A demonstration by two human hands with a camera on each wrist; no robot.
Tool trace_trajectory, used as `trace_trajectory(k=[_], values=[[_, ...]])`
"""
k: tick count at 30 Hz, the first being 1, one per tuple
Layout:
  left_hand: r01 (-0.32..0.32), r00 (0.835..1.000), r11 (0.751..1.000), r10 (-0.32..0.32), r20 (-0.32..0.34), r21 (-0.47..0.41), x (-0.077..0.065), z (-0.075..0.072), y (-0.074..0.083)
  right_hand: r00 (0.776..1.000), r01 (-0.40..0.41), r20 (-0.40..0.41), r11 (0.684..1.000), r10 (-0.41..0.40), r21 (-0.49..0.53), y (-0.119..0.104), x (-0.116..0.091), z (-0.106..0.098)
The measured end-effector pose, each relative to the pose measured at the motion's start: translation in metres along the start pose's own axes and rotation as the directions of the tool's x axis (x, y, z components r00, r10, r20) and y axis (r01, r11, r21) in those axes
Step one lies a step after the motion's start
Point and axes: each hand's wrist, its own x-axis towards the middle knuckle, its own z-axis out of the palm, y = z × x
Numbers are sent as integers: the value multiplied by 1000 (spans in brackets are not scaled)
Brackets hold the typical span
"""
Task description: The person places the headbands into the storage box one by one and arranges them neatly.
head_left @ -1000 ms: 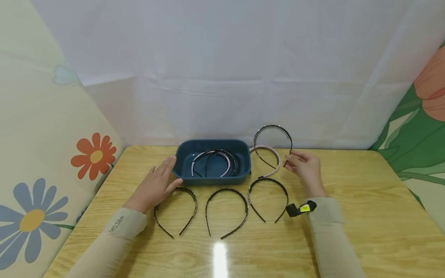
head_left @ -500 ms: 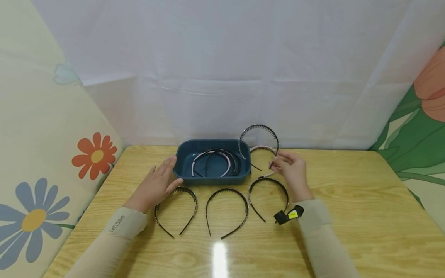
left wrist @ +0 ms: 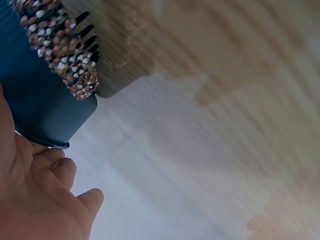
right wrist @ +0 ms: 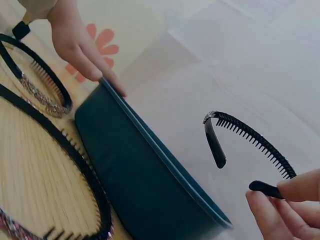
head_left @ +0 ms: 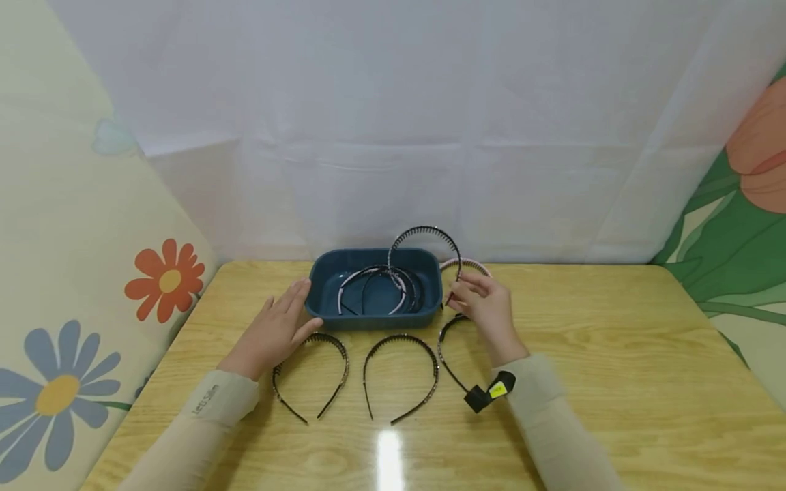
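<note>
Between thumb and fingers my right hand (head_left: 485, 310) pinches one end of a black toothed headband (head_left: 424, 230). The headband stands upright over the right part of a dark blue bin (head_left: 374, 320); its other end hangs free in the right wrist view. My left hand (head_left: 270, 334) rests against the bin's left end with fingers fairly straight. Inside the bin lie several headbands, among them a pink one (head_left: 341, 293) and black ones. Behind my right hand, a pink headband (head_left: 469, 262) lies partly hidden beside the bin.
In front of the bin, a left headband (head_left: 346, 361), a middle headband (head_left: 437, 368) and a right headband (head_left: 441, 348) lie on the wooden table (head_left: 614, 354). My right wrist covers part of the right one. A white cloth (head_left: 368, 136) hangs behind the table.
My right hand has carried the black headband leftward, from above the pink headband on the table to over the bin. The left hand has stayed at the bin's end.
</note>
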Motion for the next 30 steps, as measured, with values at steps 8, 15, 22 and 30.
trace_trajectory(k=[8, 15, 22, 30], values=[[1, 1000, 1000, -1, 1, -3, 0, 1, 0, 998, 38, 43, 999, -37, -15, 2, -1, 19], [7, 1000, 1000, -7, 4, -11, 0, 1, 0, 997, 68, 47, 989, -62, -129, 6, 7, 30], [3, 1000, 1000, -3, -1, -12, 0, 1, 0, 995, 94, 15, 952, -94, -291, 12, 13, 40], [8, 1000, 1000, -8, -1, -4, 0, 1, 1, 980, 198, 58, 894, -191, -402, 23, 18, 49]])
